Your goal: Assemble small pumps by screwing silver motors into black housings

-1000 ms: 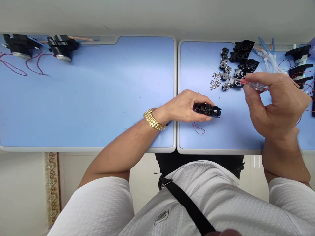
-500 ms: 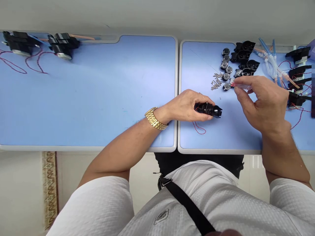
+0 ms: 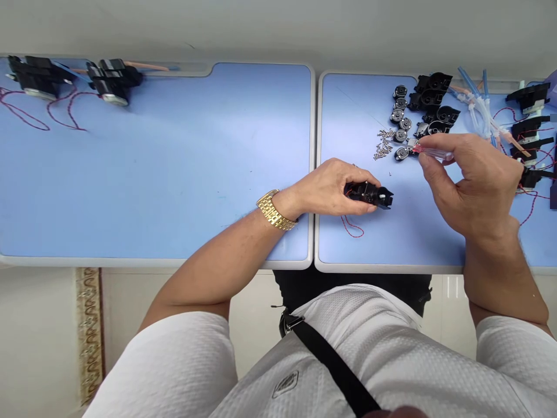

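My left hand (image 3: 333,188) rests on the right-hand table with thumb and fingers closed round a black motor assembly (image 3: 369,194). A loop of red wire (image 3: 353,227) trails from under that hand. In my right hand (image 3: 476,180) is a screwdriver (image 3: 435,153) with a clear and red handle, pinched between thumb and fingers. Its thin shaft points left towards a pile of small screws (image 3: 383,150); whether the tip touches one I cannot tell. Just beside the shaft lie several round black parts (image 3: 401,154) with metallic faces. A single screw (image 3: 390,174) lies apart from the pile.
Behind my right hand are black plastic housings (image 3: 435,93) and a bundle of blue and clear tubes (image 3: 478,107). More wired black assemblies (image 3: 531,122) stand at the right edge, others (image 3: 111,81) at the far left back. A gap (image 3: 315,174) separates the two tables.
My right hand has shifted slightly to the right with the screwdriver. The left hand and the black motor assembly stay in place.
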`<state>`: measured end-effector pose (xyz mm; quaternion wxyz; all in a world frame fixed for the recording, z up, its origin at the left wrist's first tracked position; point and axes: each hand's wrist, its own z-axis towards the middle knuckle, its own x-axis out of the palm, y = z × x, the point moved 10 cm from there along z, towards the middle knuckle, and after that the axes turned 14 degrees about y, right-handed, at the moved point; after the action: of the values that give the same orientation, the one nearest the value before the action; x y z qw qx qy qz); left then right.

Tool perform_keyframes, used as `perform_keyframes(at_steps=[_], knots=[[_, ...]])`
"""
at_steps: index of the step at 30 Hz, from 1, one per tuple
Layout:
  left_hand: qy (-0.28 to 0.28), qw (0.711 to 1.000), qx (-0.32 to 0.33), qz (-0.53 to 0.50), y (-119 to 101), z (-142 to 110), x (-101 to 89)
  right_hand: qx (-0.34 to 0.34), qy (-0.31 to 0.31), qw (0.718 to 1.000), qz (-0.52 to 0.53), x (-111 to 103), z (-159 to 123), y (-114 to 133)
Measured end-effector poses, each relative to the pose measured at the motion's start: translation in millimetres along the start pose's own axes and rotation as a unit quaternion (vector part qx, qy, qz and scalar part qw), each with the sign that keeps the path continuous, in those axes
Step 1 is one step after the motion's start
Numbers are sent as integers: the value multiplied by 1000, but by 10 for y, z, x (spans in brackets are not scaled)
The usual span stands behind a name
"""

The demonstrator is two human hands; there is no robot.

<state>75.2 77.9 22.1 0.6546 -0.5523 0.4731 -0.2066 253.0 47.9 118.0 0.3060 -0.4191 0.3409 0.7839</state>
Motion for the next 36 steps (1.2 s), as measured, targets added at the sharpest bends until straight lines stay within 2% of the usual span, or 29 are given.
perform_keyframes(at_steps=[4,8,12,16,18,23,28,36], knots=[[-10,1000,19,10,-20,-11,-20,-13,-41,999,-5,-115,14,88],[-49,998,37,22,9,-16,-60,-28,-80,996,-11,-199,5,134],[-85,995,44,25,57,-28,-89,-15,-104,994,40,-272,-40,89],[-88,996,24,25,82,-40,-93,39,-95,987,123,-265,-80,-36],[-88,995,21,27,73,-47,-94,45,-93,985,141,-254,-90,-53],[-84,994,66,38,2,-50,-72,37,-99,984,145,-242,-89,-66],[-81,993,74,46,19,-46,-54,38,-83,987,136,-227,-75,-62],[-91,986,126,56,19,-58,-59,34,-70,990,120,-247,-77,-68]])
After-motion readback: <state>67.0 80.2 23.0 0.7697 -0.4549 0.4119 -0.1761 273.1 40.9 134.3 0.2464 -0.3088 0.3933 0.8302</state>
